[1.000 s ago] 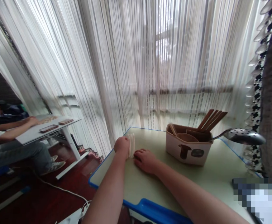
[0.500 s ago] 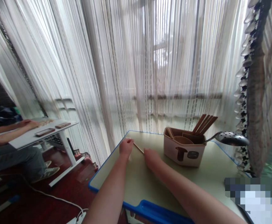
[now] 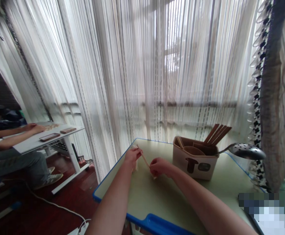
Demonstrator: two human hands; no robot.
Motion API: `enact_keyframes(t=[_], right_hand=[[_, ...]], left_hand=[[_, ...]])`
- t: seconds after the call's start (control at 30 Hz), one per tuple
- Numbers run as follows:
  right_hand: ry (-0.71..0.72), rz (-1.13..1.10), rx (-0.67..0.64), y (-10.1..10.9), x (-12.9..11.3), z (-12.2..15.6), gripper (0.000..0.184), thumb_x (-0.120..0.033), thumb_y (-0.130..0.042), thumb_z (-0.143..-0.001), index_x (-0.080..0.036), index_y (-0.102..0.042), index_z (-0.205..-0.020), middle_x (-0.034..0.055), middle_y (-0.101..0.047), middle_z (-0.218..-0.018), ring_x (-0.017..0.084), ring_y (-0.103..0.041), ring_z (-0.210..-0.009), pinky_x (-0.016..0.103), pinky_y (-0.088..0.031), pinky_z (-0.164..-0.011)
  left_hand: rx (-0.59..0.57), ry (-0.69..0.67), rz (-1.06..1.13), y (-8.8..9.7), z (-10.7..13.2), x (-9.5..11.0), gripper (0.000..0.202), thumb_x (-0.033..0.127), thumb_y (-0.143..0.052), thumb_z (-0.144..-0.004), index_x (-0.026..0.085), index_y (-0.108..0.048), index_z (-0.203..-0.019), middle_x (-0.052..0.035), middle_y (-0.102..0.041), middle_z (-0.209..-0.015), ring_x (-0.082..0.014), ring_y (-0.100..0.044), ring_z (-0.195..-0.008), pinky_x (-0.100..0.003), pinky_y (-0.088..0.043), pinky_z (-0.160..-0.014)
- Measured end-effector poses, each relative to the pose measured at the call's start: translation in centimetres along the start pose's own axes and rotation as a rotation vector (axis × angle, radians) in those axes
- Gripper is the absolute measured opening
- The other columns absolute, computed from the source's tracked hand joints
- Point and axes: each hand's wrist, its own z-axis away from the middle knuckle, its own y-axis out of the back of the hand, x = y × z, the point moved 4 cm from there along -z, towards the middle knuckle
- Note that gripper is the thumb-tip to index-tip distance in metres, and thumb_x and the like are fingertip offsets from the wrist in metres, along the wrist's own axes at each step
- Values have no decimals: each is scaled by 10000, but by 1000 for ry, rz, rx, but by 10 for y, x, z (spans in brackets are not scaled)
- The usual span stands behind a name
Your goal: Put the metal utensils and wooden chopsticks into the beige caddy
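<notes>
A slim pair of wooden chopsticks (image 3: 145, 159) slants above the table between my hands. My left hand (image 3: 132, 154) pinches their upper end, near the far left of the table. Closer to me, my right hand (image 3: 159, 166) has its fingers closed around the lower part, with the tips showing just below it. Several thin pale sticks (image 3: 134, 166) show beneath my left hand; whether they lie on the table or hang from that hand I cannot tell.
On the right of the blue-edged table (image 3: 142, 202) stands a beige bin (image 3: 198, 165) with brown chopsticks (image 3: 217, 134), a brown bowl (image 3: 193, 150) and a slotted ladle (image 3: 247, 150) jutting out rightward. A pixelated object (image 3: 271, 212) is nearby. At left, a person (image 3: 17, 138) sits at a white table.
My right hand has turned, and the chopsticks now tilt more steeply, their lower end showing below my right hand. My left fingers have loosened from a tight fist to a pinch. The view shifted slightly.
</notes>
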Motion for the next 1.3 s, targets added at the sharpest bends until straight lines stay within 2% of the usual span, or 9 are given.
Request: enact_keyframes(t=[0.13,0.2,0.37,0.47,0.53,0.67,0.77,1.0,1.3], right_hand=[[-38,-181,-191,4,-6,8,40,-109,-528,-646,-139,-547,-665,9,-599,-544,122,-594,-510,234,-518,-507],[-3,-186,-190,12,-16,13,45,-125,-534,-653,-141,-564,-683,10,-607,-576,113,-584,-506,225,-505,-491],[97,208,36,55,-58,51,99,-129,-516,-655,-137,-611,-679,16,-594,-543,99,-530,-446,200,-432,-448],[207,532,229,94,-87,95,107,-130,-536,-637,-150,-641,-633,24,-624,-554,103,-536,-473,195,-376,-466],[225,566,272,118,-94,123,115,-177,-545,-663,-154,-657,-652,19,-628,-551,99,-527,-466,195,-351,-458],[239,477,397,161,-86,154,161,-237,-535,-714,-167,-677,-745,17,-651,-624,106,-555,-541,190,-356,-491],[214,507,501,184,-70,154,162,-223,-544,-713,-176,-687,-772,17,-661,-669,109,-567,-592,192,-364,-528],[75,654,567,191,-52,132,166,-194,-550,-704,-187,-705,-762,24,-654,-631,107,-555,-567,206,-338,-532],[137,725,522,179,-44,99,174,-288,-579,-716,-184,-714,-751,36,-670,-664,123,-556,-601,219,-328,-554]], left_hand=[[-113,-16,72,-14,14,17,106,100,-702,-644,80,-647,-733,-69,-668,-697,-122,-640,-652,-294,-535,-772],[-177,-50,115,-24,22,31,158,142,-714,-644,92,-654,-782,-69,-677,-751,-121,-643,-700,-287,-527,-797],[-297,-182,135,-69,49,86,254,200,-761,-583,108,-661,-798,-49,-675,-742,-105,-628,-673,-246,-532,-691],[-405,-294,73,-114,77,119,290,245,-765,-573,114,-672,-814,-57,-681,-764,-115,-624,-664,-248,-528,-631],[-455,-363,67,-148,95,134,299,281,-756,-584,122,-675,-824,-57,-684,-768,-118,-621,-655,-254,-526,-610],[-497,-468,24,-206,112,138,330,303,-763,-569,120,-673,-828,-59,-687,-754,-129,-622,-641,-258,-528,-567],[-527,-501,9,-232,109,124,338,320,-759,-574,107,-668,-821,-51,-678,-710,-123,-614,-601,-259,-533,-549],[-547,-476,24,-233,86,100,331,345,-735,-615,117,-663,-843,-64,-690,-776,-153,-640,-685,-292,-553,-604],[-666,-484,-136,-231,74,92,306,336,-745,-602,130,-707,-825,-80,-707,-816,-165,-643,-761,-309,-510,-749]])
